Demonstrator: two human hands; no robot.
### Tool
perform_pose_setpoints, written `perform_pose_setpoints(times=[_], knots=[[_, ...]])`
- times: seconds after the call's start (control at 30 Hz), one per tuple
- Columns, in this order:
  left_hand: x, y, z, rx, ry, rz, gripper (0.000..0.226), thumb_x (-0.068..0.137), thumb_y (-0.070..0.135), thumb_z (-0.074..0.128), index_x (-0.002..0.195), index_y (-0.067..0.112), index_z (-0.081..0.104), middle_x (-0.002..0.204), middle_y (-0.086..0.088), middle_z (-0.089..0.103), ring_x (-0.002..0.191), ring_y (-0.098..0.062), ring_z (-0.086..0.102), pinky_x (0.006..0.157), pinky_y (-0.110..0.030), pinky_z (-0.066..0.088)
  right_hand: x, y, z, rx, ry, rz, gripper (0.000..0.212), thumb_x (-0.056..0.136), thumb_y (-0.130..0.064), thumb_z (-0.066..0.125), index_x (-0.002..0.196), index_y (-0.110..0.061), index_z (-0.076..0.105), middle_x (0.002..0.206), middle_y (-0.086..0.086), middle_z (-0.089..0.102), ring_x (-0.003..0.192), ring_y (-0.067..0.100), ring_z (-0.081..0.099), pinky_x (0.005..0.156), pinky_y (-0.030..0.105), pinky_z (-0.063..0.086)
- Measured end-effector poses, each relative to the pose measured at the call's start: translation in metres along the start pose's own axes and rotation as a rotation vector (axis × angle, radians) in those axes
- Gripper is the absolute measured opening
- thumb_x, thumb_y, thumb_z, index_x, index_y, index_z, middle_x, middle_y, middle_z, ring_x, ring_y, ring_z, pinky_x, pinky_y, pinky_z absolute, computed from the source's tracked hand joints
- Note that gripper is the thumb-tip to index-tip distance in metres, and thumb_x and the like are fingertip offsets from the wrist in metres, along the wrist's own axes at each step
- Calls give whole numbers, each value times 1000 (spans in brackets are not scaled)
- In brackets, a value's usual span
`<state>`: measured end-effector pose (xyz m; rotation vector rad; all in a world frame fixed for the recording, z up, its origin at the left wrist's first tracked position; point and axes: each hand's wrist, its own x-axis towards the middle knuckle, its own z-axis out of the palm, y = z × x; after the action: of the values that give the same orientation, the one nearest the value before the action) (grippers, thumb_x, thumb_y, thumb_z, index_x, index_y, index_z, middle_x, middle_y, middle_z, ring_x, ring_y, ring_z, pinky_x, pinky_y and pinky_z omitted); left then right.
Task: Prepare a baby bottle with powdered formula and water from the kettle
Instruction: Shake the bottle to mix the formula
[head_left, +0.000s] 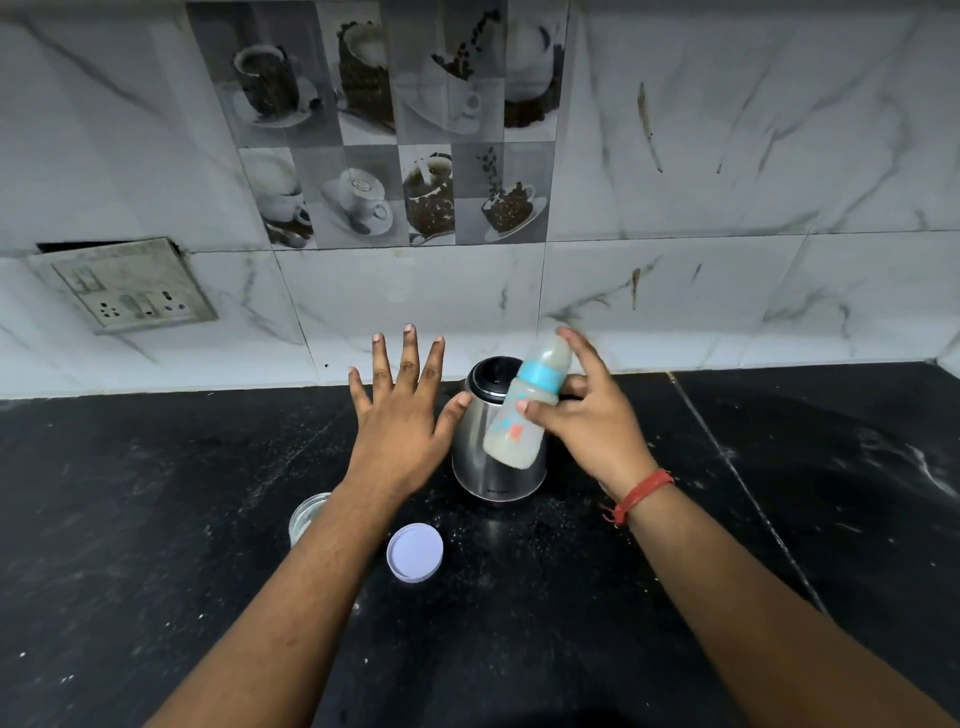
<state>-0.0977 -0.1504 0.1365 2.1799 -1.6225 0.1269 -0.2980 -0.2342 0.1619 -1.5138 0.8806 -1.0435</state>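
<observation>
My right hand (587, 415) grips a baby bottle (519, 415) with a blue collar and a clear cap, tilted and blurred, its inside cloudy white. The bottle hangs in the air in front of a steel kettle (478, 457) with a black lid, which stands on the black counter (571, 597). My left hand (402, 415) hovers just left of the kettle, fingers spread straight, holding nothing; its thumb tip lies near the kettle's side. A small open jar (306, 514) peeks out from under my left forearm. A round white lid (414, 552) lies flat in front of the kettle.
White powder specks are scattered over the counter around the kettle. A marble-tiled wall (727, 291) with coffee-cup picture tiles rises behind. A socket plate (130, 286) sits on the wall at the left. The counter stretches wide to the right and left.
</observation>
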Motion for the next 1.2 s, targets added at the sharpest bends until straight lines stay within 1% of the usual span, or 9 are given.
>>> perform_pose_setpoints(times=[0.13,0.3,0.43,0.57,0.73,0.87,1.03,1.13,1.2], knots=[[1,1,1,3,-2,-1,83,91,79,-4,162,37,-5,170,2,-21,154,-28,-30,122,-65,-10,8,-8,-11,207,301,-25,82,82,-11,79,141,-48,35,114,8,70,96,17,74,95,53,57],[2,3,0,4,-2,1,80,92,76,0,162,36,-6,170,2,-21,154,-28,-29,123,-65,-10,-4,-5,-4,-39,-30,-1,88,80,0,79,135,-56,41,107,2,71,95,17,74,96,45,57],[1,4,-1,8,-1,2,81,92,77,0,162,36,-6,170,2,-20,154,-28,-30,123,-64,-10,1,-4,-8,177,276,-36,81,86,-2,74,141,-48,33,118,4,68,102,13,71,100,46,55],[2,3,-1,20,5,6,79,93,76,0,162,37,-8,170,2,-22,153,-28,-31,123,-65,-9,-4,6,-5,-139,-107,18,90,80,-6,82,142,-54,38,112,1,70,96,17,74,96,45,57],[2,3,-4,14,3,2,81,91,78,-3,162,37,-9,169,3,-24,152,-26,-33,123,-63,-11,4,-3,-15,123,242,-28,78,86,-8,77,133,-56,37,115,7,70,100,16,72,98,47,56],[2,4,-3,15,3,8,81,91,78,-3,161,38,-9,169,4,-24,153,-26,-33,123,-64,-10,-6,2,-8,-160,-135,22,90,81,-5,81,149,-44,36,108,-1,70,92,14,74,96,41,57],[2,3,-4,15,4,6,86,88,81,-8,162,37,-8,170,3,-23,153,-27,-32,123,-63,-11,-1,0,-14,87,285,-11,86,86,-9,76,150,-43,28,117,4,69,97,9,72,96,38,56],[1,2,-3,18,8,13,85,88,81,-9,162,38,-8,170,3,-23,153,-27,-31,123,-64,-10,-3,9,-9,-72,33,12,89,81,-7,80,142,-55,36,110,1,71,97,17,73,98,44,55],[2,2,-4,8,11,8,86,87,81,-10,162,38,-7,170,3,-22,153,-26,-31,123,-64,-10,0,8,-13,-13,57,24,87,78,-6,82,127,-66,43,108,4,72,98,21,73,97,50,56]])
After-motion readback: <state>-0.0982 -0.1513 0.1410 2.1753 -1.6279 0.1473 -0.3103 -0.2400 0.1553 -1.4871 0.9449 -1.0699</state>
